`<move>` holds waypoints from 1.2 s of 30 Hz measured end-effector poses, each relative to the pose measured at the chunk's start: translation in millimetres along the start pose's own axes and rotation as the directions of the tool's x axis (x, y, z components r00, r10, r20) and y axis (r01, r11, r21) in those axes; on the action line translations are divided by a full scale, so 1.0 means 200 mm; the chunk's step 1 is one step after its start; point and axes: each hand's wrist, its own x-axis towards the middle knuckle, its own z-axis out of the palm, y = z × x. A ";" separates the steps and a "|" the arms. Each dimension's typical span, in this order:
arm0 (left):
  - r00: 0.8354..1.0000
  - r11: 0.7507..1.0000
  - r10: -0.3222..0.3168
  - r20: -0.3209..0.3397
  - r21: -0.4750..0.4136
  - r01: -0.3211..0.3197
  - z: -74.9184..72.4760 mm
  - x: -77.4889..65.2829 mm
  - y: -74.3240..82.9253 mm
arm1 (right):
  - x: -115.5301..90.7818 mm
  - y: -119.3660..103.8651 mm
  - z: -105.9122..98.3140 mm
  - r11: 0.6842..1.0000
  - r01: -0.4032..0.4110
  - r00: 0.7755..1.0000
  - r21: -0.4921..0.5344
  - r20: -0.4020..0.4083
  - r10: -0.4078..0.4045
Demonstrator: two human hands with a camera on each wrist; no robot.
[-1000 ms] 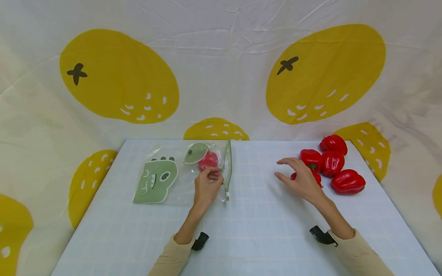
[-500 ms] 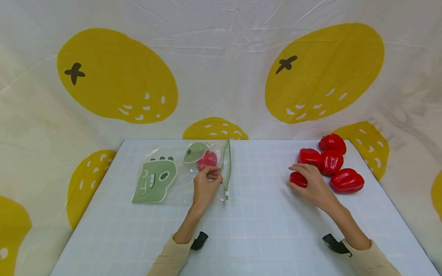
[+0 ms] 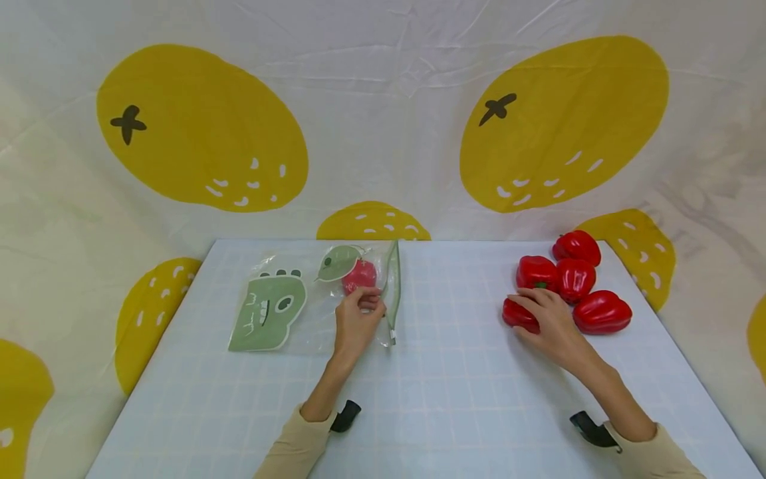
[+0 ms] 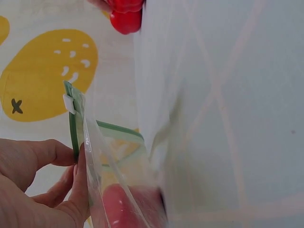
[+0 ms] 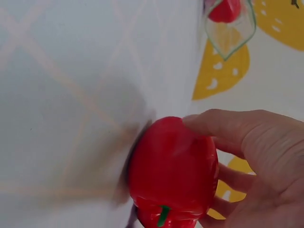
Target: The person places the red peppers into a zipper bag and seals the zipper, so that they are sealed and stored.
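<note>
A clear zip bag point(image 3: 278, 313) with a green dinosaur print lies at the left of the table, a red bell pepper point(image 3: 360, 274) inside it near the mouth. My left hand point(image 3: 358, 322) pinches the upper edge of the bag's green-rimmed mouth, lifting it so the mouth gapes, as the left wrist view shows. A white slider point(image 4: 69, 103) sits at one end of the zip. On the right, my right hand point(image 3: 556, 329) curls its thumb and fingers round another red bell pepper point(image 5: 171, 166), which lies on the table; its green stem shows in the right wrist view.
Several more red bell peppers, among them a front one point(image 3: 602, 313) and a back one point(image 3: 576, 248), cluster just beyond and right of my right hand. The pale checked table point(image 3: 443, 399) ends at a curtain point(image 3: 383, 133) printed with yellow fruit.
My right hand has moved rightward and come down onto the nearest red bell pepper, its thumb and fingers closing round it. My left hand keeps its pinch on the bag.
</note>
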 end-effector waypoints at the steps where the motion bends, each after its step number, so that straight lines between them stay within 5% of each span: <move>1: 1.000 1.000 0.000 0.001 0.000 0.000 0.00 0.00 0.00 | 0.00 0.00 0.00 1.000 0.005 1.000 -0.008 0.005 -0.005; 25: 1.000 1.000 0.011 -0.007 0.016 -0.011 -0.01 0.00 0.01 | 0.02 -0.01 -0.08 0.984 -0.072 0.992 -0.163 0.087 0.087; 36: 0.999 0.999 0.032 -0.020 0.016 -0.031 -0.01 -0.01 0.00 | 0.03 -0.01 -0.08 0.995 -0.090 0.996 -0.042 0.008 0.090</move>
